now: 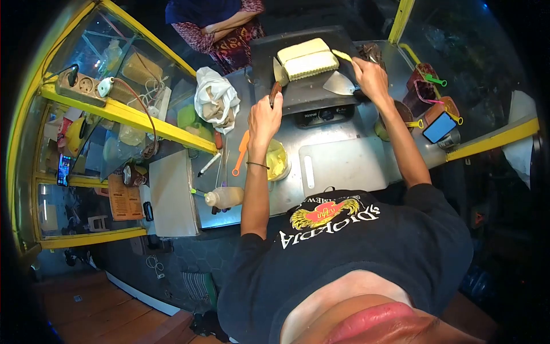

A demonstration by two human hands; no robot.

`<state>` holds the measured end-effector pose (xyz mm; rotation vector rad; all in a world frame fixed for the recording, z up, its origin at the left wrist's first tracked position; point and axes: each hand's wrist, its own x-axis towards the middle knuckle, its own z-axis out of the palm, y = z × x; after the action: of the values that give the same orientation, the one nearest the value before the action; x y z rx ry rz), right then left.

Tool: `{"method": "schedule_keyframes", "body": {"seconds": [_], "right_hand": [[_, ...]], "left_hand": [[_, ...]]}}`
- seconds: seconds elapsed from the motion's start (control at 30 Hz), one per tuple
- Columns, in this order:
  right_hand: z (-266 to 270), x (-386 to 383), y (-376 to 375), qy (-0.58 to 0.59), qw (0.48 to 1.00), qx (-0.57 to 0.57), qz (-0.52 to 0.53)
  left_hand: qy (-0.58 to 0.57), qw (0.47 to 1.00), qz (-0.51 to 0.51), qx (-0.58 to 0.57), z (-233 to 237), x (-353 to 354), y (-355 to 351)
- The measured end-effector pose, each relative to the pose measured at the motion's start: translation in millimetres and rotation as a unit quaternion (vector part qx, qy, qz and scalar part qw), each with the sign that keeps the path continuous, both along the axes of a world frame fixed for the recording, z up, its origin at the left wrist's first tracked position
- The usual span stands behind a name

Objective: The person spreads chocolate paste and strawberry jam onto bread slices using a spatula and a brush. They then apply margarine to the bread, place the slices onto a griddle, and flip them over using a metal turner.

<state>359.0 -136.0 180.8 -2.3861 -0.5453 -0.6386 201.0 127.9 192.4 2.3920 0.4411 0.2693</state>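
A pale yellow block of bread (307, 57) lies on a dark flat griddle (321, 97) at the far side of the metal counter. My left hand (264, 117) grips the wooden handle of a metal spatula (278, 77) whose blade touches the bread's left edge. My right hand (369, 74) holds a second, wide metal scraper (339, 85), blade flat on the griddle just below the bread's right corner.
A white cutting board (344, 163), a yellow tub (278, 160), an orange spatula (240, 153), a squeeze bottle (224, 196) and a white plastic bag (216, 97) sit on the counter. A phone (439, 126) lies right. Another person (220, 26) stands behind the griddle, arms folded.
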Motion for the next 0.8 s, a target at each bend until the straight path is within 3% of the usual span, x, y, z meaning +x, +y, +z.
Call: {"method": "schedule_keyframes", "body": {"seconds": [0.1,0.23,0.3,0.33,0.4,0.53,0.63,0.7,0.8], "right_hand": [[-26,6,2,0.05,0.993,-0.091,0.063],[1,-24,-10,0.037,0.998,-0.033,0.029],[-1,-16,-4,0.019,1.0,-0.012,0.022],[-6,-12,-3,0.003,1.0,0.009,0.014],[-16,-16,0,0.066,0.993,-0.064,0.068],[-8,-25,5,0.039,0.992,0.076,0.089],[-19,-4,26,0.024,0.994,0.101,0.037],[-47,-2,46,0.032,0.989,0.108,0.095],[-37,-27,73,0.024,0.974,0.102,0.201]], "left_hand": [[0.001,0.999,-0.003,0.04,0,0,-7],[-0.032,0.999,0.025,0.004,5,-11,-4],[0.012,0.996,0.031,-0.077,22,-21,-10],[0.018,0.996,0.031,-0.08,17,-21,-12],[-0.021,0.999,0.026,-0.014,6,-16,-10],[-0.064,0.997,0.037,-0.015,-26,-13,3],[-0.064,0.997,0.022,-0.041,-24,-13,-7],[-0.062,0.997,0.02,-0.052,-24,-9,-14],[-0.07,0.996,0.028,-0.057,-29,-9,-10]]}}
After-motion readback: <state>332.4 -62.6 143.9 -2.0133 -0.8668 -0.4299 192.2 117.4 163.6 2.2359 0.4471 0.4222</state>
